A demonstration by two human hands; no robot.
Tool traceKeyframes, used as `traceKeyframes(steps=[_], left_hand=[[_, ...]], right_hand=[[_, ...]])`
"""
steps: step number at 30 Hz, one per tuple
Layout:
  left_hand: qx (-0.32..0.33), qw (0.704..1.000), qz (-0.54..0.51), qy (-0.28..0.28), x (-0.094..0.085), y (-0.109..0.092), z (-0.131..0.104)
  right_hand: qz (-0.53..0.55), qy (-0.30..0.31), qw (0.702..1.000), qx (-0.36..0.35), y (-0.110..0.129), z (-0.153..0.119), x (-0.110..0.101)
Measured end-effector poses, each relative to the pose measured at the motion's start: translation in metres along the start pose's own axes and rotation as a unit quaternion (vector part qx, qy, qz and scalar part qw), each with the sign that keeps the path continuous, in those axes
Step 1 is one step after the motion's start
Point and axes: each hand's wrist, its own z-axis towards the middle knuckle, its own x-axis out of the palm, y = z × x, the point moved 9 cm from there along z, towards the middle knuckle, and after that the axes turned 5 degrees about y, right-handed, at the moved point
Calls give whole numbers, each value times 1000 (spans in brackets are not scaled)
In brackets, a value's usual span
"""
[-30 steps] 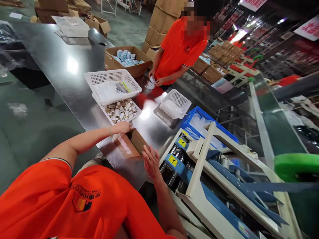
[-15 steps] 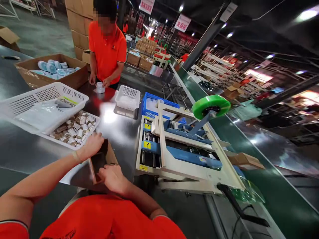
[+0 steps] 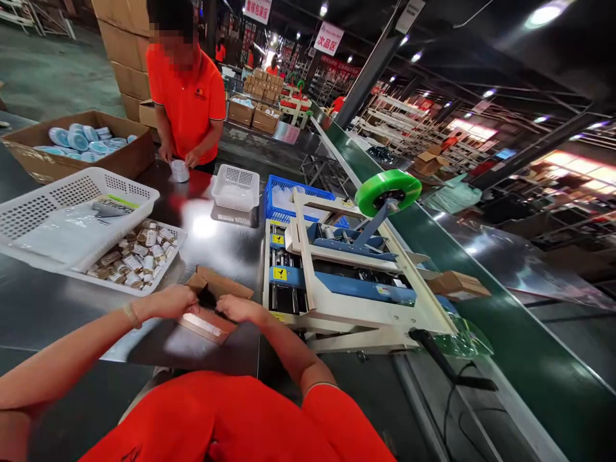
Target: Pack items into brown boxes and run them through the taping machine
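A small brown cardboard box (image 3: 206, 324) sits on the metal table in front of me, its flaps spread and its inside dark. At its left end my left hand (image 3: 176, 301) is closed on the edge, fingers curled over the cardboard. My right hand (image 3: 239, 308) grips the right end the same way, fingertips bent inward. Just beyond my left hand lies a white basket (image 3: 181, 247) of small bottles (image 3: 139, 256) with gold-brown caps. A larger white basket (image 3: 79, 266) with clear plastic bags (image 3: 72, 224) overlaps it.
A carton-sealing machine (image 3: 346, 282) with a green tape roll (image 3: 389, 192) stands right of the table. Across the table a co-worker (image 3: 185, 102) handles a white round container (image 3: 179, 171). Nearby are a blue crate (image 3: 270, 202), a small white basket (image 3: 235, 186) and a large carton (image 3: 129, 154).
The box has turned from standing lengthwise to lying crosswise, with its flaps spread. My hands have shifted to its two ends, and the view has swung slightly right.
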Motion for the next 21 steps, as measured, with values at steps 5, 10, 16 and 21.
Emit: traceKeyframes(steps=[5,10,16,21], left_hand=[[-35,996,49,-59,4,-22,21],[-266,937,-20,-227,25,12,-9],[-260,853,-293,-346,48,27,-11],[-271,765,-402,-425,54,49,-47]], right_hand=[[129,-253,954,96,-47,-39,-78],[30,-132,956,259,-49,-26,-33],[-36,-90,969,226,-18,-22,37],[153,-254,933,204,-74,-47,3]])
